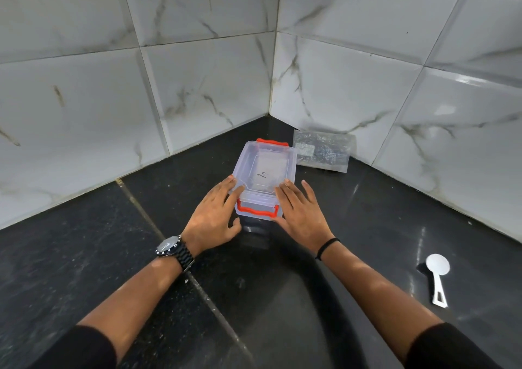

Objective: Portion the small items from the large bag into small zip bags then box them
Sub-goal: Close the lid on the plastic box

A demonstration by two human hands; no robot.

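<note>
Clear box [264, 176], lid on, orange latches, sits near the black counter's [84, 255] back corner | left hand [214, 218] and right hand [300, 216] flank its near end, fingers straight, touching the lid | clear bag [322, 152] leans against the right wall | white scoop [437, 276] lies toward the counter's right edge.

A dark, speckled stone table [84, 255] fills the lower half of the view, crossed by a pale seam running from about 10 o'clock down toward 6 o'clock. White glossy wall tiles [197, 71] with grey marble veining rise behind it, the two walls meeting in a corner near 12 o'clock. A white plastic spoon [437, 275] lies flat on the table at about 4 o'clock, bowl facing up, handle pointing toward the viewer.
</note>
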